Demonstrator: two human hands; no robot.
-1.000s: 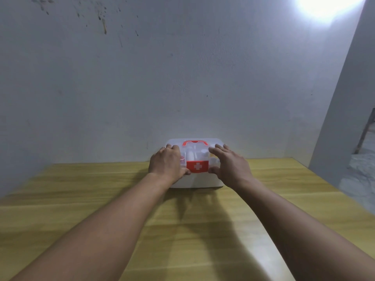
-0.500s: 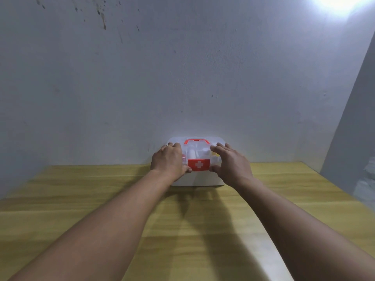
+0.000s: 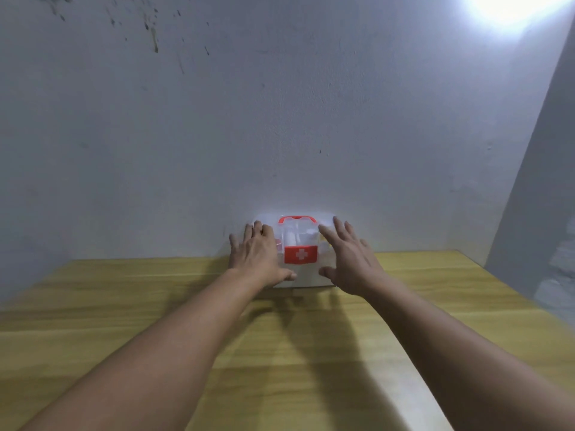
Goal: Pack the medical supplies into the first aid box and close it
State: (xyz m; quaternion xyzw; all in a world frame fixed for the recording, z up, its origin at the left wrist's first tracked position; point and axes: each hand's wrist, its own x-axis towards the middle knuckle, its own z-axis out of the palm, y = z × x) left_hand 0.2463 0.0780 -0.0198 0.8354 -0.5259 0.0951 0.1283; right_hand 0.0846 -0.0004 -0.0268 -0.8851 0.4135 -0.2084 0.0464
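The first aid box (image 3: 299, 241) is white with a clear lid, a red handle on top and a red latch with a white cross on its front. It stands at the far edge of the wooden table, against the wall, with its lid down. White supplies show dimly through the lid. My left hand (image 3: 256, 255) lies flat over the box's left side, fingers spread. My right hand (image 3: 350, 258) hovers at the right side with fingers spread, touching or just off the lid; I cannot tell which.
The wooden table (image 3: 280, 353) stretches toward me under both forearms. A grey wall (image 3: 280, 119) rises right behind the box. The table's right edge (image 3: 510, 293) drops off beside a grey wall corner. A bright light glares at the top right.
Both hands have flattened and spread their fingers, loosening from the curled grip they had on the box's lid. The box has stayed in place against the wall.
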